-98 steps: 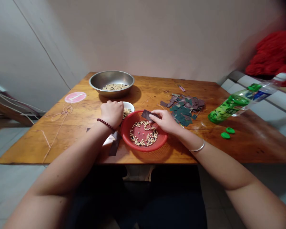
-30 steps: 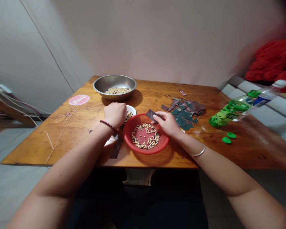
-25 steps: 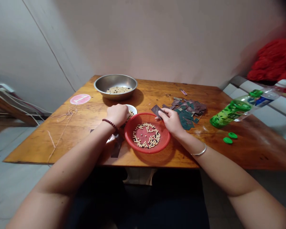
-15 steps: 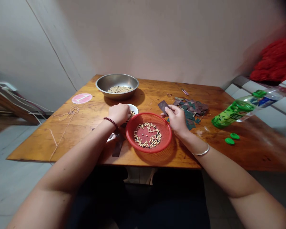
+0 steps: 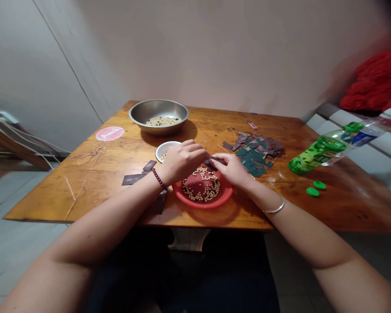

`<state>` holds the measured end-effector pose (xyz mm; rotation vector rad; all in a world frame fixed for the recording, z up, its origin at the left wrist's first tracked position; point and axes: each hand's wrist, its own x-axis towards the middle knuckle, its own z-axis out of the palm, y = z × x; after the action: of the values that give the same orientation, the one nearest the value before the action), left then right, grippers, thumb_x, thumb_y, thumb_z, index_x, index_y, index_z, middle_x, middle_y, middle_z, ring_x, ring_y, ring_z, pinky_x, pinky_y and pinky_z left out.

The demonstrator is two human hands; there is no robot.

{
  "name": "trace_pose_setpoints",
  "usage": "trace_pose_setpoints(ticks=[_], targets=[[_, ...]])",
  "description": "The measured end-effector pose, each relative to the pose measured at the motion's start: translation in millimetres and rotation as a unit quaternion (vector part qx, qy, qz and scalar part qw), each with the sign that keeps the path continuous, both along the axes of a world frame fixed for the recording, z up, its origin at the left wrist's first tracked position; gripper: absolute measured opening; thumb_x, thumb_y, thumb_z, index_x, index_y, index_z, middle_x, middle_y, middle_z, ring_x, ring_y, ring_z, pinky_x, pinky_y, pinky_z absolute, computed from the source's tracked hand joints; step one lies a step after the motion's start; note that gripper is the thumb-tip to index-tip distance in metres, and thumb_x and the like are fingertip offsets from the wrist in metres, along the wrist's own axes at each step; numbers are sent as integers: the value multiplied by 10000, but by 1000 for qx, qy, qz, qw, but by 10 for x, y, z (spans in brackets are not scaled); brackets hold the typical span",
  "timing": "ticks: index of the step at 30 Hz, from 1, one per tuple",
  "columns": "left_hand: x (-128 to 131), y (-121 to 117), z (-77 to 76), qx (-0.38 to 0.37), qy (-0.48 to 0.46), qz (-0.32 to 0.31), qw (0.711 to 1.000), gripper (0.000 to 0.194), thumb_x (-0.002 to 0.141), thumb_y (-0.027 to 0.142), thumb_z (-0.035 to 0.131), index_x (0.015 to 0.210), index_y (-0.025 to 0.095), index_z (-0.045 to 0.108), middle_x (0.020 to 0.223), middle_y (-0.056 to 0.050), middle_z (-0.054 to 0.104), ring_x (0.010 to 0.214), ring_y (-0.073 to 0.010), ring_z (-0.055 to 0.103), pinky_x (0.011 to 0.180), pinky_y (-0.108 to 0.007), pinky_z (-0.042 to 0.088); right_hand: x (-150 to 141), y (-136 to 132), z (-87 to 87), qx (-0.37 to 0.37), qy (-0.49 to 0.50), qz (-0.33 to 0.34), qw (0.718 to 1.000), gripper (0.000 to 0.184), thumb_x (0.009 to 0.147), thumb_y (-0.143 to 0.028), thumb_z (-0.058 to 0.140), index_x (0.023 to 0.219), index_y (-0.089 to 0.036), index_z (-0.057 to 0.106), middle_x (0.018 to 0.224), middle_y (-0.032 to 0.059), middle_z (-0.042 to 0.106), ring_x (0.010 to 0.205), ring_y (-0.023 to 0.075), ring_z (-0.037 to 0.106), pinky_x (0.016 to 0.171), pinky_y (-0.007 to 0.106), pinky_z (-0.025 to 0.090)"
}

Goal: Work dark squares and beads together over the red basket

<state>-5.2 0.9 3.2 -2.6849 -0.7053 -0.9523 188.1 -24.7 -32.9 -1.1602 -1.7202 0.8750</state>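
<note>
My right hand (image 5: 231,168) is closed on a dark brown rectangular piece (image 5: 211,160), mostly hidden between my hands above the back rim of the red mesh basket (image 5: 203,203). My left hand (image 5: 185,160) meets it there, fingers bent and pressed together; whatever they hold is hidden. In the basket lie many pale beads with some black ones (image 5: 211,191). Partly behind my left hand stands a small white bowl (image 5: 161,148) with similar beads. A few dark rectangular pieces (image 5: 133,178) lie on the table by my left wrist.
Farther back, a steel bowl (image 5: 143,113) holds more beads. Dark green and brown pieces (image 5: 254,156) lie heaped to the right. A green-labelled bottle (image 5: 322,154) and two green caps (image 5: 313,191) are at far right. Thread (image 5: 94,153) and a pink number disc (image 5: 110,133) sit left.
My left hand has moved right, from the white bowl to above the basket, meeting my right hand. My right hand has shifted slightly left and lower with the dark brown piece.
</note>
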Motion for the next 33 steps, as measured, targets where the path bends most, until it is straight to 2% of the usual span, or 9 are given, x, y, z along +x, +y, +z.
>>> trace_pose_setpoints(ticks=[8,19,27,33], targets=[[-12,-11,-27,-10,21,35,999,218,912,314,441,935,238,644,787,-14,664,725,-126,544,594,-233,379,-9,8,35,-22,62,34,997,202,765,-292,581,850,-158,706,800,32,706,742,164,629,736,292,488],[-7,-65,23,19,69,41,997,268,918,247,401,1058,264,630,814,-20,681,769,-151,537,615,-251,398,-1,32,15,-15,65,39,997,187,749,-254,584,859,-175,713,845,23,714,820,177,632,813,316,472],[-4,-52,0,21,76,38,996,313,906,227,425,1160,285,598,870,-36,690,826,-148,576,577,-221,399,-17,47,59,-55,127,28,990,159,708,-258,596,783,-169,705,767,16,702,757,155,615,757,287,474],[3,-60,-20,-17,37,48,998,290,903,308,460,1162,279,588,849,-41,690,813,-142,591,605,-219,415,-11,51,45,-26,100,17,994,186,738,-296,577,771,-158,696,712,14,669,672,133,569,680,265,456]])
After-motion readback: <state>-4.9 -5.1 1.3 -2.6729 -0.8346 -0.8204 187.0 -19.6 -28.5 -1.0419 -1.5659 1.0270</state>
